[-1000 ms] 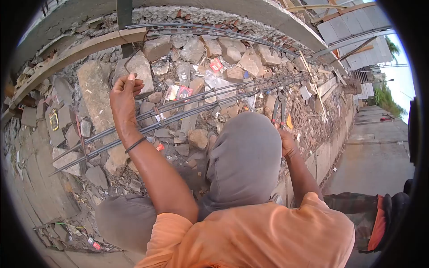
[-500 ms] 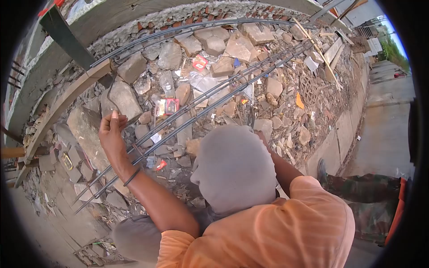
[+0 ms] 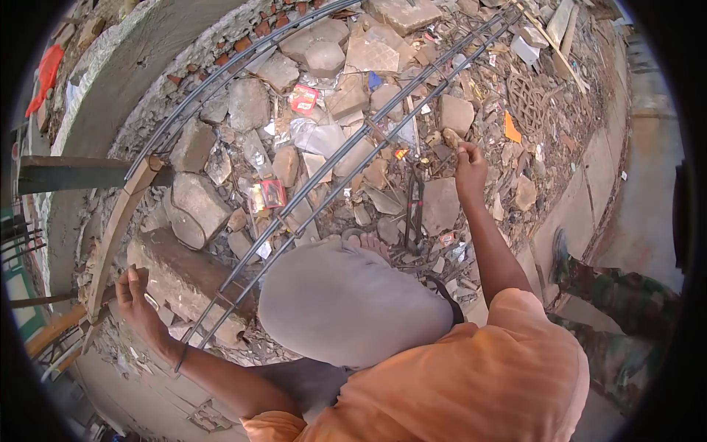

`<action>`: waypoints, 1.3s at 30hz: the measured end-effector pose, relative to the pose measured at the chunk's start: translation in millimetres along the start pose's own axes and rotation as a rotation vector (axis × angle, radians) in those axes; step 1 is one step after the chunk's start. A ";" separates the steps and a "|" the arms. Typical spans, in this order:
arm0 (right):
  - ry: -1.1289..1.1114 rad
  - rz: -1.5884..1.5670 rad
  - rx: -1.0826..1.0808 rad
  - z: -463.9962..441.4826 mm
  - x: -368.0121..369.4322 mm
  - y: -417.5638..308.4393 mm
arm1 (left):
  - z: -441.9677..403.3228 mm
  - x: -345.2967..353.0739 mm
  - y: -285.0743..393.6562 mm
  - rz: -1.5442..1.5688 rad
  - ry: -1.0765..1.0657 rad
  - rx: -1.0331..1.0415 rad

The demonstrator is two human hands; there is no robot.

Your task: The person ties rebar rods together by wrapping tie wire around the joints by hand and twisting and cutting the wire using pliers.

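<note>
My left hand (image 3: 140, 302) is low at the left, beside a curved wooden plank (image 3: 114, 236), with thumb and fingers drawn together. What they hold, if anything, cannot be made out. My right hand (image 3: 471, 173) is raised over the rubble, right of the steel bars, its fingers pinched; any small thing in them is too small to see. Tied steel bars (image 3: 331, 169) run diagonally between my hands. Pincers (image 3: 414, 206) with dark, partly red handles lie on the rubble below my right hand. A rounded grey shape (image 3: 353, 302) covers the lower middle, a foot (image 3: 368, 244) showing beyond it.
Broken concrete (image 3: 184, 283), stones and litter cover the ground. More long bars (image 3: 228, 70) curve along a rough wall (image 3: 96, 125). A dark green post (image 3: 88, 174) juts in at left. Another person's camouflage-trousered leg (image 3: 626, 298) is at right, on the paving.
My left hand has moved down and left, away from the large stone. My right hand has come out from behind the grey shape, up and right past the pincers. The view has tilted.
</note>
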State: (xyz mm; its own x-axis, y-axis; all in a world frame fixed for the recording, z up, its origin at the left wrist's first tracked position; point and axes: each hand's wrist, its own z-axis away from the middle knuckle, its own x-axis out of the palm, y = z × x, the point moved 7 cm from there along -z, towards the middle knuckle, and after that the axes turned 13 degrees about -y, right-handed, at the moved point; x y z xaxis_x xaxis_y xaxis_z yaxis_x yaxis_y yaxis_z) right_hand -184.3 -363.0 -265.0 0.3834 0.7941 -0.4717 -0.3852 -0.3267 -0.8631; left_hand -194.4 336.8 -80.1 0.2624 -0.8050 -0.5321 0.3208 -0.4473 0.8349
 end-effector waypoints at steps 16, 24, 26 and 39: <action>-0.209 0.273 -0.043 -155.0 61.2 42.0 | 57.5 -137.7 26.9 -0.621 -0.059 -0.249; -0.332 0.481 -0.109 -204.4 100.7 48.7 | 52.7 -118.7 64.6 -0.819 -0.164 -0.233; -0.207 0.590 -0.230 -198.8 90.2 49.1 | 49.1 -112.7 63.6 -0.841 -0.210 -0.204; 0.088 -0.910 -0.088 -99.1 -65.7 21.8 | -11.0 -17.3 46.6 -0.790 -0.455 -0.035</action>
